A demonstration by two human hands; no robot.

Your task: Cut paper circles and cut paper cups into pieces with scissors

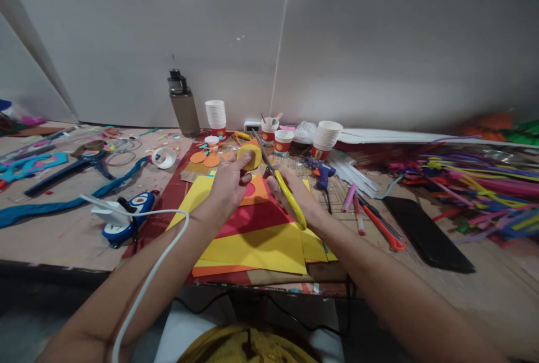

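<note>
Between the thumb and fingers of my left hand (pixel 229 183) is a yellow round piece (pixel 249 157), with some orange paper showing behind it. My right hand (pixel 290 186) grips yellow-handled scissors (pixel 290 197), their blades pointing up and away, close to the right edge of the yellow piece. Whether the blades touch it I cannot tell. Below both hands lie yellow paper sheets (pixel 256 253), with red paper (pixel 248 223) and orange paper on top. Orange cut-out discs (pixel 197 157) rest on the table beyond my left hand.
Stacked paper cups (pixel 216 116) and a bottle (pixel 184 108) stand along the wall. A blue glue gun (pixel 324 175), pens, an orange-handled cutter (pixel 383 225) and a black phone (pixel 427 234) lie at right. A white cable (pixel 172 239) crosses my left forearm from a power strip (pixel 130 220).
</note>
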